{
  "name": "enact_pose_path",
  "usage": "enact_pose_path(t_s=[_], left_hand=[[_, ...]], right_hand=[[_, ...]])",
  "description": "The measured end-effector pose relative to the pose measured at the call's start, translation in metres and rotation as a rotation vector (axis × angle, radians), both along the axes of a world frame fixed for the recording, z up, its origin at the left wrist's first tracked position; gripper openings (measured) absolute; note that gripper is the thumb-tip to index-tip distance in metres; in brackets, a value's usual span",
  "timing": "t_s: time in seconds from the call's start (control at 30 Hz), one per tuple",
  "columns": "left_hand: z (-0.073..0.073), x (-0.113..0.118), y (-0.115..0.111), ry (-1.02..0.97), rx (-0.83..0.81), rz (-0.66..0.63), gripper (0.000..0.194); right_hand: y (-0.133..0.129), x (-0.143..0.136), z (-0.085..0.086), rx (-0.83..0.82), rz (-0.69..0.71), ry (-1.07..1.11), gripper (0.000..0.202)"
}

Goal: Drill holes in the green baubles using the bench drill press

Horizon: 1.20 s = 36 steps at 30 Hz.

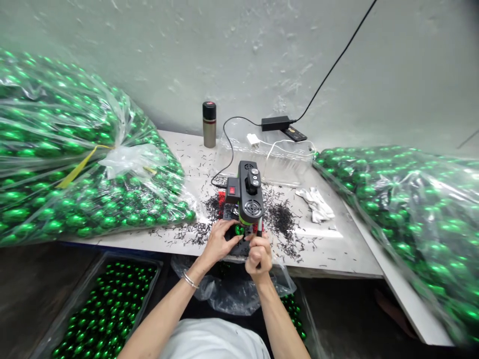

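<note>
A small bench drill press [250, 192] with a red switch stands near the table's front edge. My left hand [220, 242] is closed under its head, thumb and fingers around a shiny green ball [239, 230]. The ball sits beneath the machine's head; its lower part is hidden by my fingers. On the machine's right side, my right hand [259, 253] is wrapped around a black-ended lever [259, 226]. Small black shavings [282, 218] lie scattered around the base, along with bits of red material [221, 202].
Large clear bags of green balls flank the table, a tied one [75, 164] at left, another [411, 214] at right. Behind stand a flask [209, 124], a power adapter [276, 123] and a clear plastic tray [288, 172]. White gloves [317, 204] lie right; a ball-filled bin [159, 274] sits below.
</note>
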<state>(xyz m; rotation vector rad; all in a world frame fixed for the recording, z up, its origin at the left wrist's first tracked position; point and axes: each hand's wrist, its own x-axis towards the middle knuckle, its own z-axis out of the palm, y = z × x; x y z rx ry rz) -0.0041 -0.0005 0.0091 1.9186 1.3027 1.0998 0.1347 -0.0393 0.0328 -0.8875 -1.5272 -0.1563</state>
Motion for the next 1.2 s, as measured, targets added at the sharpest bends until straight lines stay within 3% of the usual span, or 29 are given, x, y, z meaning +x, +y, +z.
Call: enact_pose_path(t_s=[0.13,0.27,0.4,0.53,0.63,0.7,0.77,0.83,0.9,1.03,1.1,1.2], left_hand=[[-0.001,0.001,0.002,0.001,-0.01,-0.002,0.03],[0.004,0.0,-0.002,-0.011,0.022,0.025,0.029],[0.006,-0.01,-0.037,-0.006,0.142,-0.025,0.03],[-0.009,-0.025,-0.089,0.098,0.117,-0.254,0.039],[-0.014,-0.037,-0.097,0.163,0.048,-0.254,0.047],[-0.005,-0.048,-0.076,0.173,0.077,-0.113,0.035],[0.014,-0.064,-0.037,0.238,0.139,0.106,0.031],[0.037,-0.082,0.01,0.462,0.099,0.291,0.039],[0.058,-0.1,0.056,0.767,-0.052,0.402,0.042],[0.075,-0.122,0.118,0.895,-0.184,0.407,0.03],[0.075,-0.124,0.131,0.939,-0.247,0.375,0.024],[0.072,-0.123,0.132,0.996,-0.288,0.33,0.025]], right_hand=[[-0.003,0.002,0.009,-0.018,0.024,0.035,0.032],[-0.006,0.0,0.046,-0.075,0.012,0.124,0.031],[-0.008,0.001,0.078,-0.132,0.013,0.126,0.03],[-0.009,0.0,0.072,-0.099,0.029,0.155,0.03],[-0.008,-0.003,0.06,-0.098,0.032,0.194,0.031],[-0.007,-0.005,0.055,-0.085,0.034,0.215,0.032],[-0.007,-0.006,0.054,-0.065,0.036,0.232,0.032],[-0.007,-0.007,0.054,-0.072,0.029,0.24,0.032],[-0.009,-0.007,0.053,-0.104,0.017,0.237,0.033],[-0.01,-0.007,0.049,-0.134,0.015,0.242,0.034],[-0.009,-0.007,0.049,-0.118,0.023,0.244,0.033],[-0.008,-0.007,0.051,-0.08,0.034,0.233,0.033]])
